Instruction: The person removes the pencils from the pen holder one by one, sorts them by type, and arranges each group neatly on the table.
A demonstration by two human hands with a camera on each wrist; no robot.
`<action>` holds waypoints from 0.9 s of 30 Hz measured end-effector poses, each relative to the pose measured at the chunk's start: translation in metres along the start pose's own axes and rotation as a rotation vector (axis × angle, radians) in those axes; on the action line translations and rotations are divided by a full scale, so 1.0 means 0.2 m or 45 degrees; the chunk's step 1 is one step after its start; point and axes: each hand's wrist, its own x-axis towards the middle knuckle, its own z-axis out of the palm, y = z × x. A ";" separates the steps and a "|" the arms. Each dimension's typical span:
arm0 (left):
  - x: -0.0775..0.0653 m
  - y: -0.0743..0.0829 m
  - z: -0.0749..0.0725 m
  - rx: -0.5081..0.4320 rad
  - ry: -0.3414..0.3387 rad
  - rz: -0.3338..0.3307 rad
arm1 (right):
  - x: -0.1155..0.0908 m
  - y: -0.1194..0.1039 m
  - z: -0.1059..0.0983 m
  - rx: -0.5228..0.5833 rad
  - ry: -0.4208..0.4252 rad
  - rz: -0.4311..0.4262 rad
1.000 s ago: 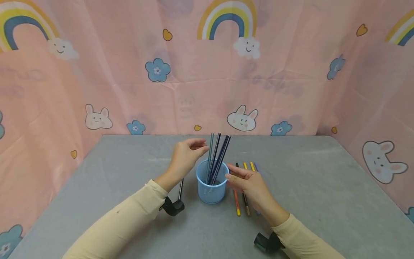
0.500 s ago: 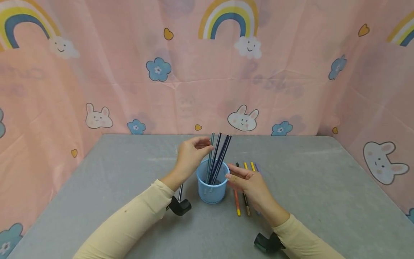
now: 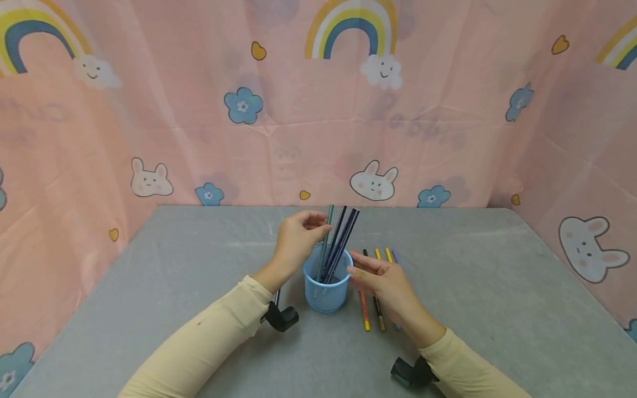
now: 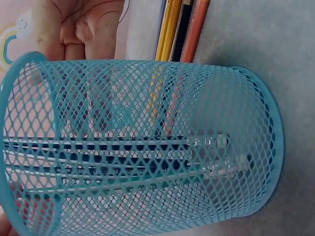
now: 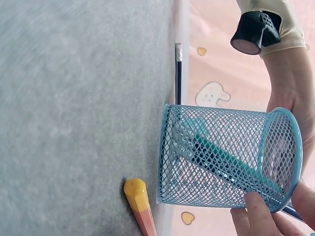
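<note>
A light blue mesh pencil cup [image 3: 325,298] stands upright on the grey table, holding a green pencil [image 3: 328,236] and several dark blue pencils [image 3: 342,243] that lean right. My left hand [image 3: 301,237] is over the cup's left rim and pinches the green pencil near its upper end. At the cup's right side, my right hand [image 3: 385,284] holds the rim and wall with thumb and fingers; the right wrist view shows its fingertips [image 5: 256,209] against the mesh. Through the mesh in the left wrist view, the pencils' eraser ends [image 4: 221,142] are at the bottom.
Right of the cup lie several loose pencils: an orange one [image 3: 365,318], a black one [image 3: 380,320], yellow ones [image 3: 389,255] and a purple one [image 3: 396,257]. Another dark pencil [image 5: 178,73] lies left of the cup, mostly hidden by my left arm. A pink printed cloth [image 3: 298,138] hangs behind.
My left hand has moved right to the green pencil and taken hold of it. The pencil tops have shifted slightly right. My right hand has stayed at the cup.
</note>
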 end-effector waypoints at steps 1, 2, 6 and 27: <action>0.00 0.00 0.00 -0.001 -0.002 -0.008 | 0.00 0.00 0.00 -0.001 -0.003 -0.001; 0.00 0.00 0.00 -0.004 -0.003 -0.010 | 0.00 0.00 0.00 -0.002 -0.003 -0.002; 0.00 0.02 -0.02 -0.048 -0.006 -0.012 | 0.00 0.00 0.00 0.000 -0.009 -0.005; 0.00 0.26 -0.26 -0.299 0.125 0.095 | 0.00 0.01 0.00 0.017 -0.015 -0.006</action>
